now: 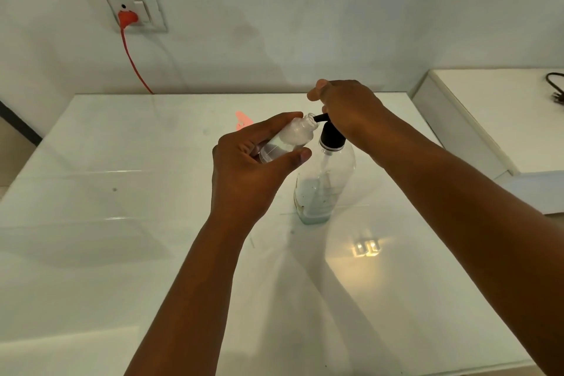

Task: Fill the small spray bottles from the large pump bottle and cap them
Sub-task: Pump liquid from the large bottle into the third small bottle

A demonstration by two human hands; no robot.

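Clear plastic pump bottle upright on glossy white table, nearly drained, black pump head on top. Right hand resting on that pump head from above, fingers bent down over it; exact grip hidden by the hand's back. Just left of the pump bottle, small spray bottle uncapped and tilted, open mouth touching the black spout tip, gripped by left hand with thumb and fingers wrapped around its body. Far behind and left of the pump bottle, wall socket with red plug, red cord trailing down behind the table.
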